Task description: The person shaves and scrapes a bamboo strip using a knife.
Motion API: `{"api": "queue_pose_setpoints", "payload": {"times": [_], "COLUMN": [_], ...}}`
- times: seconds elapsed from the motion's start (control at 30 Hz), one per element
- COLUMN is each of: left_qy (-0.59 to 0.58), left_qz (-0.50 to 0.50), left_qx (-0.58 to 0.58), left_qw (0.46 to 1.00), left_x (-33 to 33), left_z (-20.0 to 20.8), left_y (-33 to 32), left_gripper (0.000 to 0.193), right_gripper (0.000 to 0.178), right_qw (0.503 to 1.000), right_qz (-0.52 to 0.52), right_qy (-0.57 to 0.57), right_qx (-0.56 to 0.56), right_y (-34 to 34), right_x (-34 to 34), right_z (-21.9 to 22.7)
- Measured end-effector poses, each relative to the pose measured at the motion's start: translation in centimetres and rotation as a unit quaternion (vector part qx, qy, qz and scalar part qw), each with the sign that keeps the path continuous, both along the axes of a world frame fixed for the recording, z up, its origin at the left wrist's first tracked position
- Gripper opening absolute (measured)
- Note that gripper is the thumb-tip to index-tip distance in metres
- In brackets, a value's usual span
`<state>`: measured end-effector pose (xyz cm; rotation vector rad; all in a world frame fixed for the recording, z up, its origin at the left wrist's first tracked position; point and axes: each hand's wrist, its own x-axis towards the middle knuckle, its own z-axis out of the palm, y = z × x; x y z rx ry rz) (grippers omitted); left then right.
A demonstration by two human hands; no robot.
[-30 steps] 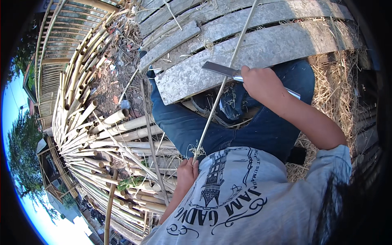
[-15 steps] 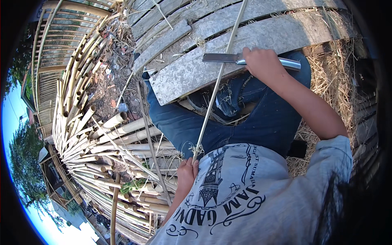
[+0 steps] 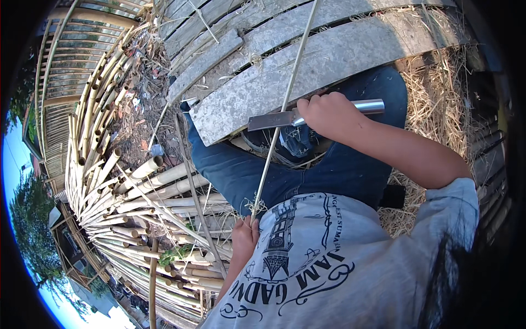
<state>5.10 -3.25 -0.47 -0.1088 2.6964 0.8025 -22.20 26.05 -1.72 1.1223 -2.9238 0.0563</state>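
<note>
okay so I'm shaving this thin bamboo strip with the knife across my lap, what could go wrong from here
1. The knife blade lies against the bamboo strip just above your legs; a slip could send it into your thigh.
2. Your left hand grips the strip's frayed lower end, so splinters could cut your fingers if the strip slides.
3. The strip is long and thin, held only at the bottom, so it may flex or snap under the blade.

Head view: worn on head, faces steeply down, close over lap and grey weathered wooden planks [image 3: 329,55].
Shared: single view only.
</note>
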Motion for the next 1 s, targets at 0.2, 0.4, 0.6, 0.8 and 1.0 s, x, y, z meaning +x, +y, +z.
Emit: {"api": "queue_pose_setpoints", "payload": {"times": [0.2,0.4,0.6,0.8,1.0], "left_qy": [-0.022,-0.007,-0.031,0.003,0.0], "left_qz": [0.015,0.011,0.007,0.015,0.012], "left_qx": [-0.019,-0.003,-0.02,0.01,-0.026], "left_qw": [0.999,1.0,0.999,1.0,1.0], "left_x": [-0.6,-0.1,0.5,0.3,0.8], "left_z": [0.3,0.4,0.1,-0.8,-0.5], "left_y": [0.6,0.1,-0.2,-0.2,-0.5], "left_gripper": [0.022,0.021,0.02,0.019,0.019], "right_gripper": [0.006,0.007,0.01,0.016,0.015], "right_qw": [0.993,0.99,0.999,0.995,0.992], "right_qz": [-0.114,-0.14,0.012,-0.101,-0.125], "right_qy": [0.004,-0.014,-0.053,-0.017,-0.026], "right_qx": [-0.027,-0.028,0.004,-0.017,0.019], "right_y": [2.1,2.5,0.9,3.2,3.0], "right_x": [-3.0,-3.8,-1.2,-4.6,-5.8], "right_z": [-0.1,-1.1,0.6,-0.4,-0.4]}}
